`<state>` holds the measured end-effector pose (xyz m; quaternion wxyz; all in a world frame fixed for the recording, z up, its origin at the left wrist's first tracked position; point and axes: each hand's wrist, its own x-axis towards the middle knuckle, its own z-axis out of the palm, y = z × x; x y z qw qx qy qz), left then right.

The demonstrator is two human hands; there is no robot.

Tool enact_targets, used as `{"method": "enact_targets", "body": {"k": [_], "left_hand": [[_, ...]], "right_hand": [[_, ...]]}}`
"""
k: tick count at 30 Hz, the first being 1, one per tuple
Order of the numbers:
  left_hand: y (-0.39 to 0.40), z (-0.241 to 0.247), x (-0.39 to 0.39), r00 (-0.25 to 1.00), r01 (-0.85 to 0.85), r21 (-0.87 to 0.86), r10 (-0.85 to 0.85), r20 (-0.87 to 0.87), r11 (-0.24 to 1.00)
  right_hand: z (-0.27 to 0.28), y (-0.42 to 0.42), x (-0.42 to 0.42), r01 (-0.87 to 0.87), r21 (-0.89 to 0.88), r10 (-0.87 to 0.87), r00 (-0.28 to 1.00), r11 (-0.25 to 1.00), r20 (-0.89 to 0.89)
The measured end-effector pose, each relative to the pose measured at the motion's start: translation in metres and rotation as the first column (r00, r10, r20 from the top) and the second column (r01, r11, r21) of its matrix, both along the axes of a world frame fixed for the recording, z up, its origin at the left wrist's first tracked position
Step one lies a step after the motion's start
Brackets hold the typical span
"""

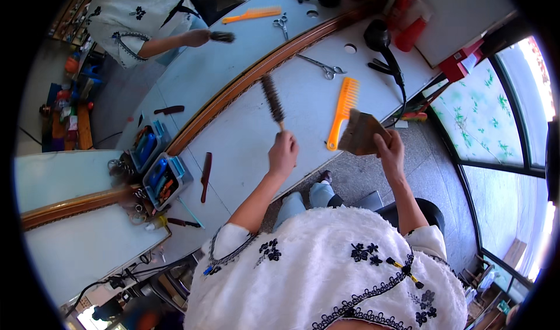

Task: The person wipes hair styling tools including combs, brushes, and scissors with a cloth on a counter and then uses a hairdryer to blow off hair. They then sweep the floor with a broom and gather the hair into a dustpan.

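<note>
My left hand [283, 151] grips the wooden handle of a round hairbrush [273, 99], its dark bristles pointing up toward the mirror frame. In my right hand [389, 148] is a wide, flat brush [364, 133] with a brown body, its bristles facing left, held by its right end. The flat brush overlaps the edge of a large orange wide-toothed comb [336, 126] on the white counter; whether they touch cannot be told. Beyond the comb lie silver scissors [326, 67]. A dark red comb [206, 177] rests on the counter at left.
A black hair dryer [379, 39] with a cord and red spray containers [409, 34] stand at the counter's far right. At left is a clear plastic basket [168, 181] of tools. A wood-framed mirror [262, 69] runs along the back. A black seat [431, 214] is beside me.
</note>
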<state>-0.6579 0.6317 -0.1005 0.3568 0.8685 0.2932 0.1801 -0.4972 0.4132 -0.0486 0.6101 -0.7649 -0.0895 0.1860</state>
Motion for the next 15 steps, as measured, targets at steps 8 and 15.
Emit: {"method": "enact_targets", "body": {"k": [8,15], "left_hand": [[0.045,-0.032,-0.182,0.878,-0.360,0.187,0.400,-0.264,0.914],[0.085,-0.036,-0.214,0.778,-0.443,0.167,0.470,-0.417,0.881]], "right_hand": [[-0.030,0.172,-0.143,-0.909,-0.318,0.959,0.284,0.270,0.003],[-0.076,0.233,-0.031,-0.630,-0.459,0.724,0.688,0.626,0.044]]}}
